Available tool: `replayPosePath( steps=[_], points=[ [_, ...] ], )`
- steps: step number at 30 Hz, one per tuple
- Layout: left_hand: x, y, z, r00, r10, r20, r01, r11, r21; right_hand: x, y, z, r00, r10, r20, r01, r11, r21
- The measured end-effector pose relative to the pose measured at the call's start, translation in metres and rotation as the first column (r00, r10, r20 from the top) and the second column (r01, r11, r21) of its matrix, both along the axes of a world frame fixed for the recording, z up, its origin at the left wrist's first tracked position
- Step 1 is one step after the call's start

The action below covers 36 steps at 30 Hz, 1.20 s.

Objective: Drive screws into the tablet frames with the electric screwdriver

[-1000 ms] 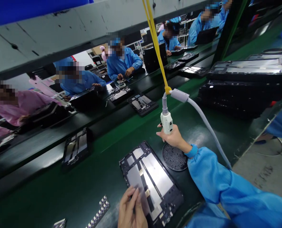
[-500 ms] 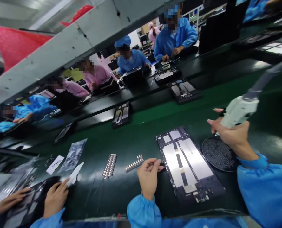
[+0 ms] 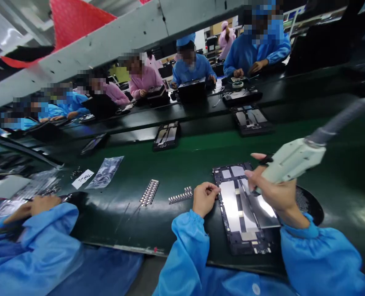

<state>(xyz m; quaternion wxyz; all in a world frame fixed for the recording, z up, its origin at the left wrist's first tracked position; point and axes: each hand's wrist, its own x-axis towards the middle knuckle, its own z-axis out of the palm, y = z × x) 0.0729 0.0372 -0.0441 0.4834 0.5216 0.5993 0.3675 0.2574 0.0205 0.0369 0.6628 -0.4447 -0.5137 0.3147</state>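
My right hand (image 3: 277, 195) grips a pale green electric screwdriver (image 3: 296, 160) with a thick grey hose, over the upper right part of an opened tablet (image 3: 231, 209). The screwdriver's tip is hidden behind my fingers. The tablet lies flat, showing its silver inner plates, dark ribbon strips and black frame. At its left edge is my left hand (image 3: 205, 197), fingers pinched together; whatever they hold is too small to make out. A round black dish with a dotted surface (image 3: 311, 205) is partly hidden behind my right wrist.
Left of my left hand lie two strips of small metallic parts, a short one (image 3: 180, 195) and a wider one (image 3: 149, 192). Farther left are a clear plastic bag (image 3: 106, 172) and a white sheet (image 3: 83, 179). A co-worker's arm (image 3: 51, 230) is beside me. More tablets (image 3: 166, 135) lie beyond.
My right hand has moved the screwdriver left, from above the round dish to above the tablet. My left hand stays pinched at the tablet's edge. The co-worker's hands have drawn together, and the view has shifted.
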Motion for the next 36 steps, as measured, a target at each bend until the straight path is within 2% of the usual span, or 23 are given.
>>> replayPosePath(
  steps=[3, 6, 10, 16, 28, 36],
  points=[
    [-0.001, 0.003, 0.004, 0.995, -0.001, 0.104, 0.008, 0.997, -0.072, -0.031, 0.007, 0.003, 0.992, 0.116, -0.053, -0.118, 0.992, -0.046],
    [-0.004, 0.010, 0.012, 0.983, 0.002, 0.184, 0.036, 0.979, -0.200, -0.055, 0.021, -0.003, 0.982, 0.181, -0.059, -0.187, 0.977, -0.104],
    [-0.007, 0.020, 0.019, 0.977, -0.095, 0.193, 0.147, 0.951, -0.274, -0.072, 0.034, -0.016, 0.973, 0.232, -0.015, -0.231, 0.959, -0.164],
    [-0.008, 0.021, 0.015, 0.975, -0.083, 0.205, 0.137, 0.955, -0.263, -0.077, 0.034, -0.027, 0.966, 0.259, 0.004, -0.255, 0.955, -0.153],
    [-0.007, 0.021, 0.012, 0.975, -0.091, 0.203, 0.140, 0.960, -0.242, -0.079, 0.036, -0.030, 0.961, 0.273, 0.043, -0.263, 0.952, -0.156],
    [-0.007, 0.021, 0.016, 0.981, -0.100, 0.164, 0.131, 0.973, -0.192, -0.082, 0.035, -0.035, 0.942, 0.313, 0.125, -0.297, 0.946, -0.128]
  ],
)
